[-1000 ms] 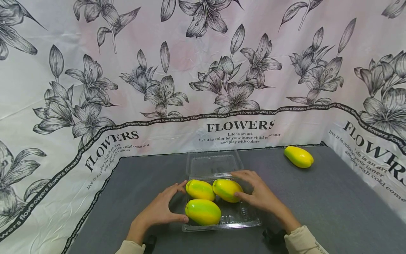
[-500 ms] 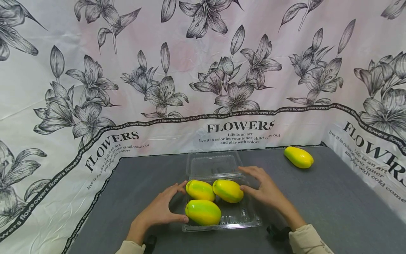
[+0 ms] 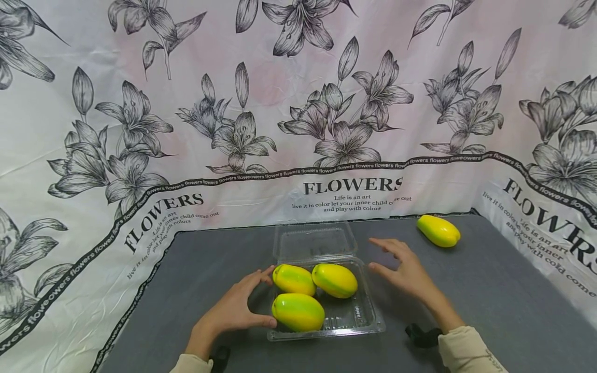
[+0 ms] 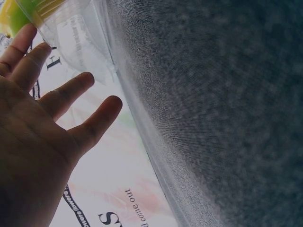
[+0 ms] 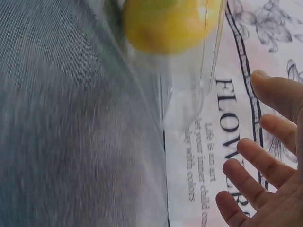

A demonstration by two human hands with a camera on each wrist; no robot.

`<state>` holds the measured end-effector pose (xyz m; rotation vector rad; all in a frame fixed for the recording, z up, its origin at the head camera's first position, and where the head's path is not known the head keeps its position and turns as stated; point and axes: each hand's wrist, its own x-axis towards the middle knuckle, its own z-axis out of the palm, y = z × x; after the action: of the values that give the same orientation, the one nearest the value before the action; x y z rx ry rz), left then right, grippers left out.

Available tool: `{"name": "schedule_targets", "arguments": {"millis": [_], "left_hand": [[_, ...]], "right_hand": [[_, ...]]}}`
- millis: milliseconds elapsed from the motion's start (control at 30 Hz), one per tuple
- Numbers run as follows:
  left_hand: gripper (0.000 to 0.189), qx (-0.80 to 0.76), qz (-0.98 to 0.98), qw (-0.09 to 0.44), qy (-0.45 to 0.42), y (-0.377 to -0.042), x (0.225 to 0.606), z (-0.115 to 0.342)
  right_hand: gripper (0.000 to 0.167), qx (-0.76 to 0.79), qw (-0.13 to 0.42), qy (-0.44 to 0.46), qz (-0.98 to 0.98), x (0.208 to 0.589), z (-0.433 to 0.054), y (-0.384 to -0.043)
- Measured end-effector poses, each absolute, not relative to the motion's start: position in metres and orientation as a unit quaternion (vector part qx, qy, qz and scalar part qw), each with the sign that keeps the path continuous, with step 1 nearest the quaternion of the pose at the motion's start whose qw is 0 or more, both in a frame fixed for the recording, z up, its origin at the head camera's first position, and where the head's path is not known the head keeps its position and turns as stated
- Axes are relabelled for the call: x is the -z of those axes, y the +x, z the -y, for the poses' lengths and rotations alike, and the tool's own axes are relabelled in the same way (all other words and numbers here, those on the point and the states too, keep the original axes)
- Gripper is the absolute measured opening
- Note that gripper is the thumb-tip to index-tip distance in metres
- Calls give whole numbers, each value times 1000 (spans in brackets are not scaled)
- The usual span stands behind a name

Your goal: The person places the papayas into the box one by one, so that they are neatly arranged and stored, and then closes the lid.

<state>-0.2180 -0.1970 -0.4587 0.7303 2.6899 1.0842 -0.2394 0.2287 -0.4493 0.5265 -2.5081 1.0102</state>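
Note:
A clear plastic clamshell box (image 3: 354,330) stands on the table with its lid (image 3: 314,242) folded back. Inside lie three yellow-green mangoes: one at the back left (image 3: 294,280), another at the back right (image 3: 335,281), the third at the front left (image 3: 298,312). My left hand (image 3: 230,308) is at the box's left side, thumb and fingers spread, thumb tip right at the front mango. In the left wrist view its fingers (image 4: 66,97) reach toward the plastic wall. To the right of the box, my right hand (image 3: 406,269) hovers with spread fingers, holding nothing.
A fourth-place lone mango (image 3: 438,231) lies at the table's back right, beyond my right hand. The dark grey table (image 3: 200,259) ends at a white curtain (image 3: 252,202) printed with flowers and lettering, which rises behind and on both sides.
My right hand has let go of the back right mango and drawn away to the right, out of the box. My left hand and the mangoes stay put.

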Motion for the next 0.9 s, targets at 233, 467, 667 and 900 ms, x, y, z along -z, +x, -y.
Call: {"name": "schedule_targets", "arguments": {"millis": [233, 467, 667, 900], "left_hand": [[73, -359, -898, 77, 242, -218, 459, 197], [73, -362, -896, 80, 244, -218, 458, 197], [73, -360, -897, 81, 242, -217, 458, 197], [73, -358, -899, 79, 239, -218, 458, 197]], "right_hand": [[55, -357, 211, 156, 896, 450, -252, -241], [54, -354, 212, 132, 901, 447, -272, -240], [53, -344, 232, 132, 901, 446, -287, -242], [54, -324, 261, 128, 900, 452, -306, -248]]}}
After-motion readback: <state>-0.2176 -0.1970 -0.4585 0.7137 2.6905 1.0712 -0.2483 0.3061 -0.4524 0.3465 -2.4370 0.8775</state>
